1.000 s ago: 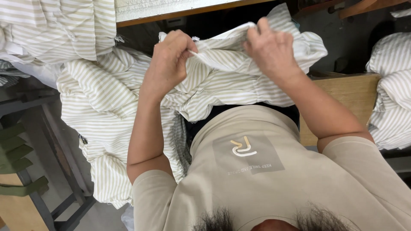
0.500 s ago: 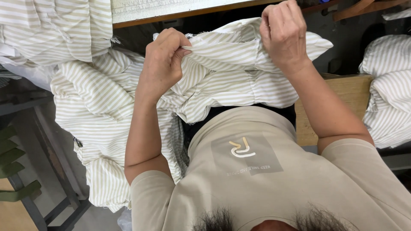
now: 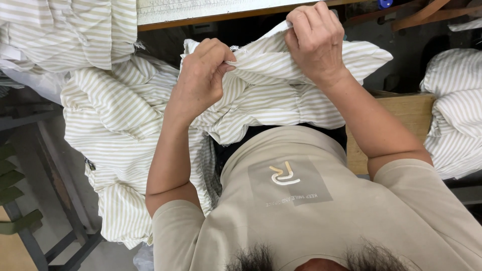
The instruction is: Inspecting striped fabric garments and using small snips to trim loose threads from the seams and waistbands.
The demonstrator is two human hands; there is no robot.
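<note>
Striped fabric (image 3: 281,95) bunched; left hand (image 3: 201,83), right hand (image 3: 316,42) grip, fingertips buried.

Wooden-edged table (image 3: 216,17) — pale ruled board (image 3: 201,7), striped fabric pile (image 3: 70,30) on top

Beige short-sleeved T-shirt (image 3: 311,200) — grey chest patch, pale emblem — bare forearms.

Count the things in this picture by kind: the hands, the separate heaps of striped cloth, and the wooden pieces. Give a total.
Hands: 2, the left hand and the right hand, both gripping the striped cloth.
Striped cloth heaps: 4, namely the held one, top left, lower left, and right.
Wooden pieces: 2, the table edge and the board.
Total: 8
</note>
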